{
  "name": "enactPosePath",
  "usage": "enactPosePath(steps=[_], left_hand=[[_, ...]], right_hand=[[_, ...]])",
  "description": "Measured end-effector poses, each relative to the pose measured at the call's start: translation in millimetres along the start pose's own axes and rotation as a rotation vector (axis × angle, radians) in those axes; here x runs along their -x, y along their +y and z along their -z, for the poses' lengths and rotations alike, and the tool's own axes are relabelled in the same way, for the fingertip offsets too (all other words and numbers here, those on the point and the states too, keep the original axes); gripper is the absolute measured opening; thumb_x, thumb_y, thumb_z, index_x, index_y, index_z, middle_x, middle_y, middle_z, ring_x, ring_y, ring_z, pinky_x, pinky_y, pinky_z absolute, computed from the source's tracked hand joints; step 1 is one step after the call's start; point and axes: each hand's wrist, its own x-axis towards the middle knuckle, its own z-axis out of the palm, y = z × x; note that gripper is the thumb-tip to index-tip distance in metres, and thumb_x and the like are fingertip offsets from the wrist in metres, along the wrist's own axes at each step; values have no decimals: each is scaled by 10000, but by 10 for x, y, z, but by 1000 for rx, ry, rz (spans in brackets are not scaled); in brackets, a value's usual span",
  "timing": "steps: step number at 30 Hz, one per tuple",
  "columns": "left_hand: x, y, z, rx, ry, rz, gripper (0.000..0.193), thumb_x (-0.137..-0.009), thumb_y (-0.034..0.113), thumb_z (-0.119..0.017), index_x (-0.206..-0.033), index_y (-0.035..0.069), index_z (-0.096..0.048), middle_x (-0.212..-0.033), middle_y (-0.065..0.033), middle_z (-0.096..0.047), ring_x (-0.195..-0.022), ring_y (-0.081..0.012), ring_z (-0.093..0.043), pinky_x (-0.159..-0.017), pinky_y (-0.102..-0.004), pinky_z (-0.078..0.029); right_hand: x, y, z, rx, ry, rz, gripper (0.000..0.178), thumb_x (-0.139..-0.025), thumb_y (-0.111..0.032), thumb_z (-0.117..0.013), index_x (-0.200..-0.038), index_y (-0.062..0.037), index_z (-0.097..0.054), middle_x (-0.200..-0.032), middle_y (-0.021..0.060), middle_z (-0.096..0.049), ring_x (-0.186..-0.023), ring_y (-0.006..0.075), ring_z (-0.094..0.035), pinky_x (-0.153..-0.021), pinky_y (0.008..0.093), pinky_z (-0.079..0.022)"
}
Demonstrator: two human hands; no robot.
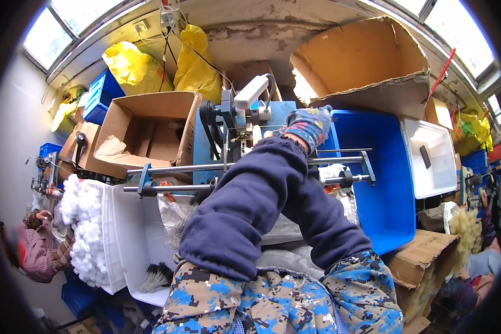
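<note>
My left hand (310, 126), in a blue patterned glove, is curled at the right side of a blue bench machine (220, 119). Its fingers face away, so whatever they grip is hidden. The left forearm crosses over the right one. Beneath that left sleeve the dark right sleeve (323, 214) disappears, and my right hand is out of sight. Small pale shapes beside the machine's metal head (240, 136) could be fingertips; I cannot tell. Two steel rails (178, 168) run across the machine's front, under my arms. Grey bristles (175, 222) lie in silvery sheeting to the left.
An open cardboard box (145, 100) stands left of the machine, a blue tub (381, 183) right. A larger carton (367, 55) sits behind. White tubs (139, 222) at left hold white tufts (86, 228) and a dark-bristled brush (157, 276). Other people work at both sides.
</note>
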Motion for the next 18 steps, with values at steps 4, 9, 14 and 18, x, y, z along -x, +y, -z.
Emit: enactPosePath(steps=[4,9,14,18], left_hand=[[419,53,539,93,96,-82,214,-817,41,-595,-1020,-7,-544,-829,-117,-655,-690,-180,-637,-608,-264,-492],[1702,283,1477,283,284,3,195,-825,32,-592,-1010,-12,-549,-819,-114,-659,-676,-158,-641,-596,-251,-493],[3043,586,1691,489,695,776,174,-851,101,-604,-990,-4,-600,-769,-80,-646,-622,-110,-599,-521,-210,-447],[3333,441,1411,582,780,789,185,-874,103,-578,-1011,-21,-578,-761,-98,-636,-543,-89,-528,-471,-200,-391]], right_hand=[[-5,110,-100,-10,35,49,314,-791,-281,-593,-1012,-59,-604,-1070,106,-534,-1000,253,-475,-804,425,-350],[55,164,212,162,150,132,263,-777,-256,-597,-949,-58,-624,-999,111,-533,-922,259,-476,-739,425,-337],[-259,233,374,320,363,166,212,-785,-152,-571,-977,-75,-614,-991,71,-551,-965,252,-481,-818,425,-323],[-266,351,464,422,35,111,144,-766,-80,-539,-852,-87,-656,-817,75,-644,-947,235,-538,-860,443,-321]])
